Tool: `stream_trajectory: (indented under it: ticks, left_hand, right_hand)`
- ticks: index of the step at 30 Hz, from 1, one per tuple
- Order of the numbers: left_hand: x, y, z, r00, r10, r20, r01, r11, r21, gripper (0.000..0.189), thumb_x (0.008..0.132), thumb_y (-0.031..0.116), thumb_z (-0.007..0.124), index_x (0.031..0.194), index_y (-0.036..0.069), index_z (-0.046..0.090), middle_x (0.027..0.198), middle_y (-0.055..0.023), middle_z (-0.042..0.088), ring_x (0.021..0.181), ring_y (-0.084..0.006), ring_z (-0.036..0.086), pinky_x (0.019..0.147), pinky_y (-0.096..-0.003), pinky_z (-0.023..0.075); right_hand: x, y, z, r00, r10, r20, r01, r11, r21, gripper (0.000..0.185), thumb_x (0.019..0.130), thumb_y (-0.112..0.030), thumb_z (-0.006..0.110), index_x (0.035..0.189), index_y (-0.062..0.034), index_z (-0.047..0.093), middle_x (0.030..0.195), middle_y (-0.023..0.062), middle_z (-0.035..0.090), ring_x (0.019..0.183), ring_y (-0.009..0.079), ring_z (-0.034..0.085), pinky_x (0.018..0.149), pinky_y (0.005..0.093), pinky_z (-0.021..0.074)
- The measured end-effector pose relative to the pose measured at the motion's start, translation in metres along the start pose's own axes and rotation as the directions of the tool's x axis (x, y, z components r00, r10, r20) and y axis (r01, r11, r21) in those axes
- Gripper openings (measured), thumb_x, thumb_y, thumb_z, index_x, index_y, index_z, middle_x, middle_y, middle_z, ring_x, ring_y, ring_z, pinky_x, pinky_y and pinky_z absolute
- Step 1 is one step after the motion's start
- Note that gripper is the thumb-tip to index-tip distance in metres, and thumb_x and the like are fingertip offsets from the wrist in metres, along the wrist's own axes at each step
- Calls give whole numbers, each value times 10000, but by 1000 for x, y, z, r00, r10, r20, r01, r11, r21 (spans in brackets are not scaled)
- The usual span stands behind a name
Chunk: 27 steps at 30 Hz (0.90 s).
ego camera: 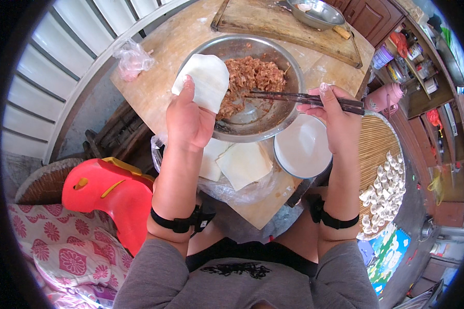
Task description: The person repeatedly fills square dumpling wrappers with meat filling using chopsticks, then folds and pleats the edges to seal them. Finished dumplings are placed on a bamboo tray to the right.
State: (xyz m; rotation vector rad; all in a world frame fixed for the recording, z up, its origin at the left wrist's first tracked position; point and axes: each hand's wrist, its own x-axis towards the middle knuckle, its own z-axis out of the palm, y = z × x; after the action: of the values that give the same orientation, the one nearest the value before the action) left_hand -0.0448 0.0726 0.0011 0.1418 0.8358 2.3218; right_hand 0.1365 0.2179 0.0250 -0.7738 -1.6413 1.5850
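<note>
My left hand (189,116) holds a stack or sheet of pale dough wrapper (205,79), thumb on top, over the left side of a steel basin (294,73). Reddish minced filling (255,73) lies in the basin, heaped toward its far side. My right hand (334,112) grips a pair of dark chopsticks (282,95), and their tips reach the filling. Square dough wrappers (245,162) lie on clear plastic at the near side of the basin. A white bowl (303,146) stands beside them, below my right hand; no food shows in it.
A wooden board (251,19) bearing a metal bowl (319,15) lies at the table's far side. A knotted plastic bag (133,60) sits at the left. Right of the table, a round woven tray (377,135) carries many folded dumplings (382,193). A red plastic seat (108,193) stands at left.
</note>
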Motion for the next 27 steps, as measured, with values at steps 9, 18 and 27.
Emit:
stream_trajectory:
  ticks: [9, 18, 27]
  left_hand:
    - [2, -1, -3, 999, 2, 34, -1, 999, -42, 366, 994, 185, 371, 1299, -14, 403, 1302, -134, 498, 1208, -275, 483, 1036, -418, 381]
    - [-1, -5, 2, 1000, -15, 12, 16, 1000, -27, 364, 991, 185, 383, 1290, -21, 409, 1294, -139, 503, 1203, -276, 486, 1042, -414, 374]
    - [0, -8, 2, 996, -27, 84, 30, 999, -41, 378, 993, 208, 376, 1295, -18, 408, 1295, -139, 505, 1206, -274, 485, 1042, -411, 371]
  right_hand:
    - [-1, 22, 22, 994, -10, 113, 9, 1000, 15, 294, 958, -213, 505, 950, 64, 605, 887, 141, 654, 752, 232, 679, 655, 269, 535]
    - [-4, 14, 11, 996, -25, 89, 19, 998, 58, 284, 950, -200, 521, 919, 69, 606, 826, 138, 655, 675, 211, 670, 611, 265, 526]
    - [1, 6, -9, 999, 28, -32, -30, 998, -58, 299, 948, -194, 522, 930, 95, 598, 817, 158, 654, 685, 237, 672, 648, 290, 545]
